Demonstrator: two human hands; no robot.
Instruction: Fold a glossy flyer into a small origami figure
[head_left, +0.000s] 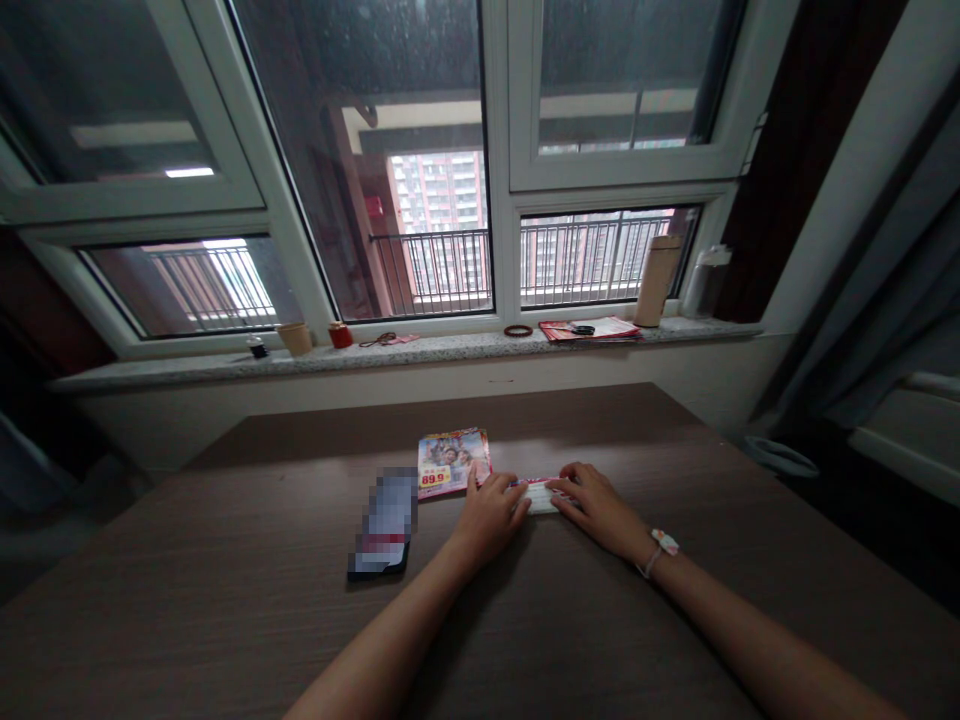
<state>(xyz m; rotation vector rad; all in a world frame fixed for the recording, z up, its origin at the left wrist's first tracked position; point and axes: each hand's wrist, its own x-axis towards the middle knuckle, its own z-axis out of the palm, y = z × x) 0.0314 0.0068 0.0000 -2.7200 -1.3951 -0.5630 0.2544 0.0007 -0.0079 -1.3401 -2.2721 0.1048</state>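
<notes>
The strip [540,496], white with a red far edge, lies on the surface [225,560] between the two hands. The left grip [491,515] has its fingers at one end and the right grip [592,508] has its fingers over the other. Both sets of fingers are spread and low; whether they pinch the strip or only press on it, I cannot tell.

The work looks partway along: the strip is already narrow, probably from folding, but it is not yet set aside. How much is left to do on it does not show. The flyers [450,455] lie flat and unfolded just beside the left grip, with the phone [384,522] next to them. More papers [592,328] lie on the sill [457,350], well apart from the hands.
</notes>
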